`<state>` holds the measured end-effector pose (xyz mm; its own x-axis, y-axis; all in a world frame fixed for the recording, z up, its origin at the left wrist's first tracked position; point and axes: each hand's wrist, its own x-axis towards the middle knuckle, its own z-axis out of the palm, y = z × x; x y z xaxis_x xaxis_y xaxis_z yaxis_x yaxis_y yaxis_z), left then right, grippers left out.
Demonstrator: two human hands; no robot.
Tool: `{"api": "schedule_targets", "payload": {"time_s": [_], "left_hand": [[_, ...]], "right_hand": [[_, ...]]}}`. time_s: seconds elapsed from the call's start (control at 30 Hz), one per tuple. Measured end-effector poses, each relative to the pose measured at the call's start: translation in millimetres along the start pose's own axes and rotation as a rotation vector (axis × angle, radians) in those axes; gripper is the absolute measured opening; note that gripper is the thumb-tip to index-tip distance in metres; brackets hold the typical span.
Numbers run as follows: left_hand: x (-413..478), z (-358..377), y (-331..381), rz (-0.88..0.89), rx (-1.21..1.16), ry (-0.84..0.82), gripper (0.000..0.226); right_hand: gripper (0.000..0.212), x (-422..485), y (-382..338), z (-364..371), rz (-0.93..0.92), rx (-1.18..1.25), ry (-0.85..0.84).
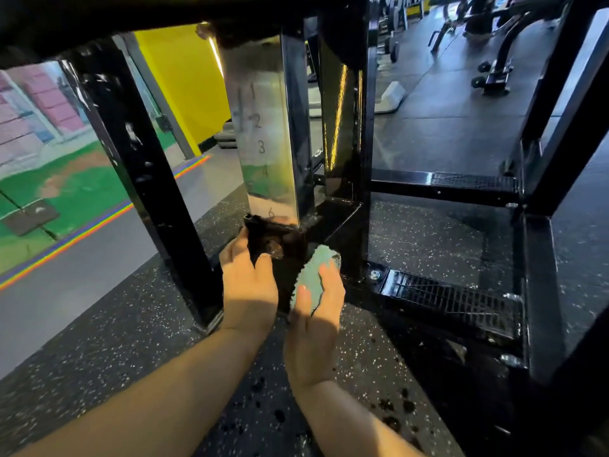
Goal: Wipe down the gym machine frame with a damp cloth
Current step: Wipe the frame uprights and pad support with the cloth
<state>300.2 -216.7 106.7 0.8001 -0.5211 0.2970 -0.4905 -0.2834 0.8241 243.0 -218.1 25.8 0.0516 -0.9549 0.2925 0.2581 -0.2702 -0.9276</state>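
The gym machine frame (158, 206) is glossy black steel, with a chrome post (267, 133) numbered down its face rising from a black base socket (273, 235). My right hand (316, 318) grips a bunched green cloth (313, 275) against the lower black frame just right of the socket. My left hand (248, 285) holds the socket's left side, thumb on its front face and fingers curled behind it. Both hands are low, near the floor.
Speckled black rubber flooring (131, 341) lies underneath, with dark wet spots near my right forearm. Black crossbars with mesh foot plates (451, 298) run to the right. A slanted black leg (138, 166) stands left. Other gym machines (494, 61) stand at the back right.
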Motion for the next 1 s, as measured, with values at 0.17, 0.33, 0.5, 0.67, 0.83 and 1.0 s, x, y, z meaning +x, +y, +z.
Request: {"api": "schedule_targets", "payload": {"time_s": [0.17, 0.33, 0.5, 0.67, 0.83, 1.0], "left_hand": [[1.8, 2.8, -4.5, 0.061, 0.036, -0.010, 0.046], [0.0, 3.6, 0.6, 0.069, 0.072, 0.004, 0.043], [-10.8, 2.1, -9.4, 0.100, 0.043, -0.047, 0.044], [-24.5, -0.6, -4.4, 0.346, 0.067, -0.005, 0.038], [-18.3, -1.6, -5.9, 0.445, 0.182, 0.038, 0.047], [13.1, 5.2, 10.4, -0.008, -0.011, -0.080, 0.116]], "right_hand": [[0.025, 30.9, -11.2, -2.3, 0.089, -0.033, 0.119], [0.025, 46.7, -24.1, 20.3, -0.190, 0.022, 0.086], [0.059, -18.4, 26.5, 2.2, 0.336, 0.085, -0.012], [0.089, 1.8, 5.9, 9.5, 0.524, 0.098, -0.046], [0.102, 8.3, 26.6, 0.1, 0.374, 0.022, -0.127], [0.046, 67.6, 11.4, -12.2, 0.182, 0.085, -0.171]]}}
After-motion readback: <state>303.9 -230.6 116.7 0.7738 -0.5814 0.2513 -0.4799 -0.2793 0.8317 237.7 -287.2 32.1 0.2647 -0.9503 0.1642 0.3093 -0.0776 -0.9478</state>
